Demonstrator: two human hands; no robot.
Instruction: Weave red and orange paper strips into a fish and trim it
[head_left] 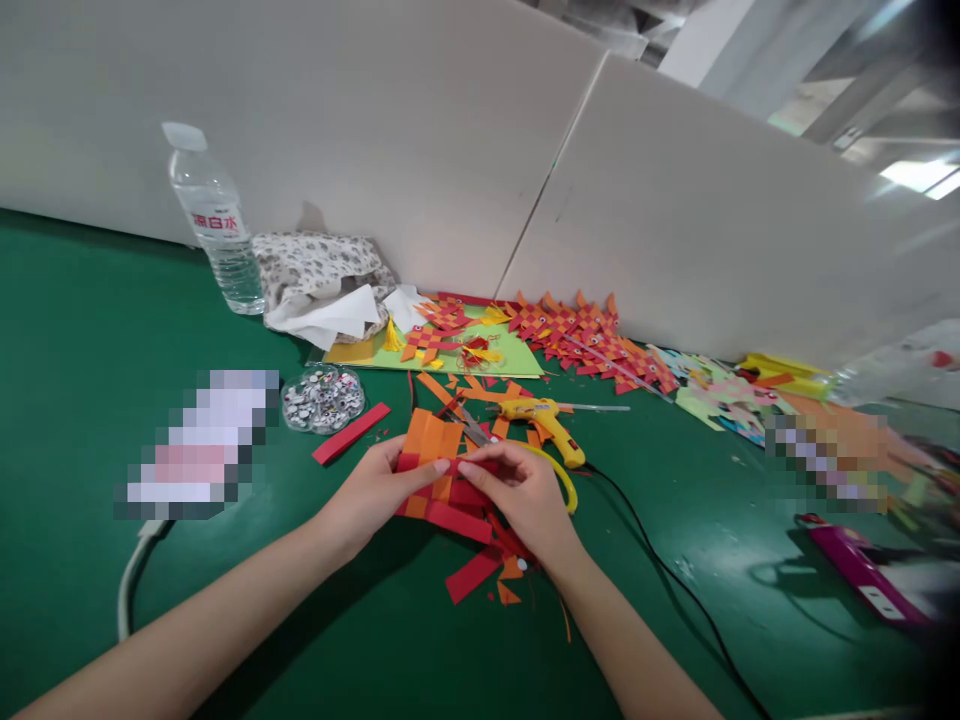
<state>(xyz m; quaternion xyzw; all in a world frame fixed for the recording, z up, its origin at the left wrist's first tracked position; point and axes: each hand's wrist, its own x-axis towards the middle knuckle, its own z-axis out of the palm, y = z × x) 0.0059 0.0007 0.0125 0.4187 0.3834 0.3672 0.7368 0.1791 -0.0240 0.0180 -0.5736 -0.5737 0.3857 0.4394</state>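
Observation:
Between my two hands is a piece of woven paper strips (426, 436), orange crossed with red. My left hand (382, 492) pinches its left side, thumb on top. Close beside that thumb, my right hand (525, 492) grips the right part of the weave, its fingers curled behind. Scissors with yellow handles (571, 490) lie partly under my right hand, blades pointing away to the left. Loose red strips and orange scraps (510, 592) are on the table below the hands. A single red strip (351, 434) rests to the left.
A yellow glue gun (551, 425) with a black cord lies just beyond my right hand. Googly eyes (322, 400) fill a clear case at left. Finished woven paper fish (570, 335) pile against the partition. A water bottle (217, 230) and a purple power strip (862, 575) stand farther out.

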